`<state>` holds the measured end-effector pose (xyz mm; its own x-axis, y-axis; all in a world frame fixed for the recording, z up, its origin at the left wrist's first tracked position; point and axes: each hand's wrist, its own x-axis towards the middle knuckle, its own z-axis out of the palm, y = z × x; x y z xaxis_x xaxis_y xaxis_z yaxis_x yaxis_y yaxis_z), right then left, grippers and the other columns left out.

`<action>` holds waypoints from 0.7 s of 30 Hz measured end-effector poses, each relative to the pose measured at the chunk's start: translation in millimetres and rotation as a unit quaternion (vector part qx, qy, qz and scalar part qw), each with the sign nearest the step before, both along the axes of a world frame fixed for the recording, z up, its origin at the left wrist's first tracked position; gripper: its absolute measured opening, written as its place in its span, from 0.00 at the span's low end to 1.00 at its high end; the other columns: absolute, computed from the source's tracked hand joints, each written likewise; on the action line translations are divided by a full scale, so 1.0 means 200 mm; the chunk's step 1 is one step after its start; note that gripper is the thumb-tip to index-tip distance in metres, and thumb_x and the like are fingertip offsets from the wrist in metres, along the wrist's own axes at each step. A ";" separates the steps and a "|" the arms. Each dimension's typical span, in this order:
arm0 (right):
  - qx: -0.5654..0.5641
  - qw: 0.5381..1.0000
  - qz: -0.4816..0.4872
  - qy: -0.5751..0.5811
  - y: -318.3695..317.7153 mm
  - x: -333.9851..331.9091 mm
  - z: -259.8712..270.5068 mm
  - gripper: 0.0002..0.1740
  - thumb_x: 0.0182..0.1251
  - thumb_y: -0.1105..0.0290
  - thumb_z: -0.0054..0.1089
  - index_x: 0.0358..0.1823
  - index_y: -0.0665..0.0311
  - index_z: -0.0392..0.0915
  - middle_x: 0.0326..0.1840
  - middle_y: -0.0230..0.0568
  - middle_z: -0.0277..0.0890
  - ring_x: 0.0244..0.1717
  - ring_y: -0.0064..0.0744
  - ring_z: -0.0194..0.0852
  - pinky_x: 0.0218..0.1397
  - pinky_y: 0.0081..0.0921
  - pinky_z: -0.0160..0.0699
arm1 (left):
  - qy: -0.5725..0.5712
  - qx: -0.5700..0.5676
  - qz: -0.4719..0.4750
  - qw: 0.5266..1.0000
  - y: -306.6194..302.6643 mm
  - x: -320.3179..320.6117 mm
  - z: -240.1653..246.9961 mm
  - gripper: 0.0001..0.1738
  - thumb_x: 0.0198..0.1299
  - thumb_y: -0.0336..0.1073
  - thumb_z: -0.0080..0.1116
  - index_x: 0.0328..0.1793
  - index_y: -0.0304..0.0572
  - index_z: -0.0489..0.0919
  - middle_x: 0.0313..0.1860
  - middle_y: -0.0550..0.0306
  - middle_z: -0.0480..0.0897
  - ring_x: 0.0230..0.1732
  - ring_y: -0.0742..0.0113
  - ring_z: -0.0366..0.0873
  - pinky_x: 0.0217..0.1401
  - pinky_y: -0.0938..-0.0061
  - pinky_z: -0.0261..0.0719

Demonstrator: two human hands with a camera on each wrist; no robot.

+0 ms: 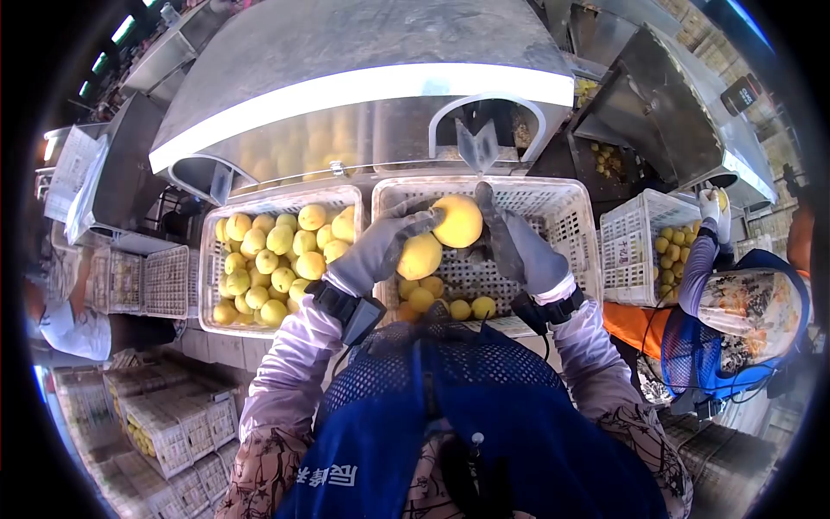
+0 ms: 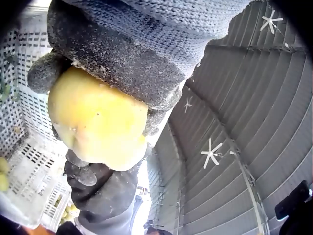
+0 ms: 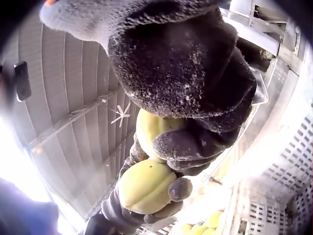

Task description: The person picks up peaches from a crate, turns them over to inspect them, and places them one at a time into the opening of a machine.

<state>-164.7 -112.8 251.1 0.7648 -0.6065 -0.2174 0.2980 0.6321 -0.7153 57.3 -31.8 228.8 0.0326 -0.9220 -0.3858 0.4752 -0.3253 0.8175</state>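
Two yellow fruits are in the gloved hands above the middle crate. My left hand (image 1: 380,249) grips the lower fruit (image 1: 419,257), and its fingertips also touch the upper fruit (image 1: 458,221). From the right, my right hand (image 1: 521,246) holds the upper fruit's side. In the right wrist view, my right hand's dark fingers (image 3: 183,147) curl over a fruit (image 3: 149,131), with the other fruit (image 3: 146,187) just below. A large yellow fruit (image 2: 98,117) lies under my left hand's dark palm in the left wrist view; my right hand (image 2: 100,193) is beneath.
Behind the middle crate (image 1: 579,251), which holds several fruits, stands a metal machine (image 1: 363,52) with an arched opening. A fuller crate (image 1: 207,285) of fruit is at the left. On the right, another person (image 1: 743,311) works beside a white crate (image 1: 624,251). Stacked crates (image 1: 177,424) stand lower left.
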 end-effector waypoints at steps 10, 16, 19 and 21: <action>-0.070 0.995 0.005 0.065 -0.09 -0.16 -0.24 0.28 0.88 0.59 0.40 0.80 0.67 0.65 0.71 0.40 0.75 0.67 0.30 0.74 0.71 0.29 0.70 | -0.024 -0.121 -0.077 0.989 -0.04 -0.02 0.03 0.31 0.73 0.31 0.59 0.81 0.33 0.68 0.73 0.49 0.79 0.68 0.58 0.78 0.75 0.66 0.75; -0.126 0.983 0.045 0.128 -0.12 0.00 -0.04 0.36 0.73 0.78 0.56 0.83 0.63 0.62 0.65 0.47 0.77 0.69 0.38 0.74 0.72 0.31 0.72 | -0.450 -0.346 -0.204 0.798 -0.05 0.13 -0.13 0.38 0.69 0.32 0.65 0.84 0.39 0.65 0.73 0.46 0.78 0.72 0.54 0.76 0.74 0.66 0.73; -0.600 0.721 0.043 0.344 -0.05 -0.01 0.03 0.53 0.55 0.82 0.67 0.85 0.50 0.60 0.64 0.56 0.70 0.69 0.55 0.72 0.68 0.38 0.75 | -0.380 -0.303 -0.188 0.853 -0.05 0.09 -0.13 0.34 0.76 0.36 0.56 0.85 0.38 0.63 0.76 0.44 0.75 0.74 0.56 0.74 0.78 0.67 0.67; -0.598 0.736 0.002 0.318 -0.07 0.01 -0.04 0.52 0.54 0.81 0.70 0.84 0.53 0.61 0.67 0.55 0.69 0.69 0.56 0.71 0.69 0.39 0.75 | -0.338 -0.271 -0.180 0.883 -0.10 0.05 -0.08 0.39 0.71 0.33 0.62 0.86 0.39 0.62 0.75 0.44 0.76 0.71 0.55 0.76 0.74 0.68 0.72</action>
